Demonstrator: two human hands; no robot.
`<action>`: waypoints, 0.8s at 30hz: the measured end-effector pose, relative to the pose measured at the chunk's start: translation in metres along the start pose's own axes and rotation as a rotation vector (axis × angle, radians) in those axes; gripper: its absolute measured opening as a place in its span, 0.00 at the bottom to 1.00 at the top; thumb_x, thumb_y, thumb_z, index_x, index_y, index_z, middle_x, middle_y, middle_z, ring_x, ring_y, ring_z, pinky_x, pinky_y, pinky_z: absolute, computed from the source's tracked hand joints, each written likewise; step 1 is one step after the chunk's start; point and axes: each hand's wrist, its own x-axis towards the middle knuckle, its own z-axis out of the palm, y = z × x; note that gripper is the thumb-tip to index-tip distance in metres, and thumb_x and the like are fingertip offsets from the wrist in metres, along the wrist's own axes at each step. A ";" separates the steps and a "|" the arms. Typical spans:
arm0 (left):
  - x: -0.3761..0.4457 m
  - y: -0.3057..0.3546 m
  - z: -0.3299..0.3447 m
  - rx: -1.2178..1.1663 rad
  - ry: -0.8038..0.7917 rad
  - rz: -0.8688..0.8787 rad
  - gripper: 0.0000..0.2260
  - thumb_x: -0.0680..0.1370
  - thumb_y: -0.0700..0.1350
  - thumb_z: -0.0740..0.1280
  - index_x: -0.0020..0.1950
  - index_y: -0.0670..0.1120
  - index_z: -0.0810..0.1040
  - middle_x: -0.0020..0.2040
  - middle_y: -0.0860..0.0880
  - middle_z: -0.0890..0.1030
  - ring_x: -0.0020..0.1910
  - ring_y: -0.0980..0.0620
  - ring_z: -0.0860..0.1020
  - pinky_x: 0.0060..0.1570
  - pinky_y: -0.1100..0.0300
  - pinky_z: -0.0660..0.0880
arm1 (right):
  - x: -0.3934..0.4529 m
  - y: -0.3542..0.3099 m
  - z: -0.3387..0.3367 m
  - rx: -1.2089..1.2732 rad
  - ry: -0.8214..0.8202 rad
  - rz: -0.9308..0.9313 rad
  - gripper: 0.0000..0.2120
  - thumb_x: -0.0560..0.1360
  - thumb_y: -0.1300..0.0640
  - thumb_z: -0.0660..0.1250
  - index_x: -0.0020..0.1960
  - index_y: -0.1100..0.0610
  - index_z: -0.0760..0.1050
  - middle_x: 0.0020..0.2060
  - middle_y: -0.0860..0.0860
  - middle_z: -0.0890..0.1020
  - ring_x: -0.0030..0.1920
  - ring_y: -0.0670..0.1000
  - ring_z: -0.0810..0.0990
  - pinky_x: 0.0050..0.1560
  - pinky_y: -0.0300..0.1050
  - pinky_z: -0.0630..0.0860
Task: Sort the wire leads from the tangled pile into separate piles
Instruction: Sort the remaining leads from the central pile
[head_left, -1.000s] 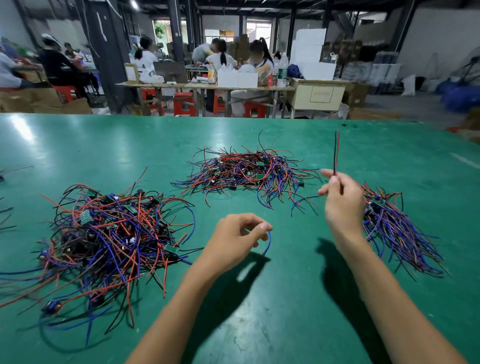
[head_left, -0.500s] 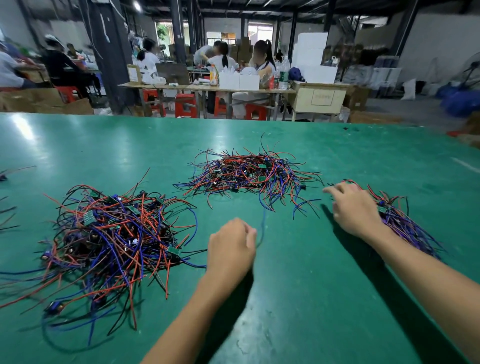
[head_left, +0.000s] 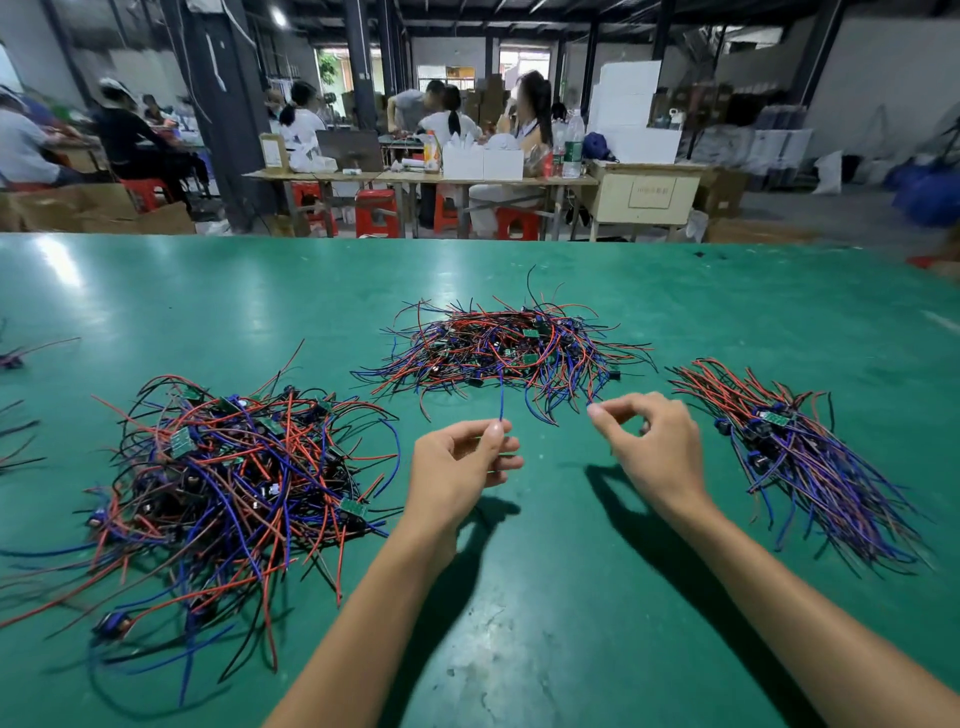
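Three heaps of wire lie on the green bench (head_left: 571, 597): the big tangled pile (head_left: 228, 467) at my left, a flatter pile (head_left: 509, 348) ahead, and a combed bundle (head_left: 800, 447) at my right. My left hand (head_left: 457, 467) pinches a blue lead (head_left: 501, 400) that runs up into the middle pile. My right hand (head_left: 649, 441) pinches thumb to forefinger beside that pile; whether it holds a wire I cannot tell. Pulling quickly, I judge, could drag snagged neighbours along and mix the piles again.
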 end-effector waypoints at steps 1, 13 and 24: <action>-0.002 0.000 0.004 0.010 -0.004 0.014 0.06 0.81 0.41 0.67 0.51 0.41 0.82 0.44 0.45 0.86 0.39 0.53 0.85 0.43 0.62 0.81 | -0.009 -0.015 0.005 0.217 -0.020 0.123 0.05 0.73 0.49 0.76 0.38 0.46 0.84 0.38 0.43 0.85 0.42 0.43 0.78 0.46 0.44 0.71; -0.001 0.024 -0.008 -0.360 -0.034 -0.065 0.07 0.78 0.37 0.68 0.55 0.38 0.80 0.37 0.48 0.84 0.33 0.56 0.82 0.43 0.65 0.81 | -0.016 -0.060 0.041 0.572 -0.306 0.136 0.06 0.78 0.50 0.71 0.52 0.47 0.86 0.48 0.43 0.86 0.51 0.42 0.82 0.52 0.31 0.75; 0.020 0.052 -0.100 -1.378 0.050 0.053 0.15 0.80 0.32 0.59 0.65 0.38 0.76 0.59 0.37 0.82 0.58 0.44 0.82 0.54 0.52 0.79 | 0.027 0.024 0.026 -0.498 -0.067 0.139 0.09 0.77 0.48 0.70 0.49 0.50 0.86 0.48 0.55 0.85 0.51 0.61 0.81 0.47 0.48 0.75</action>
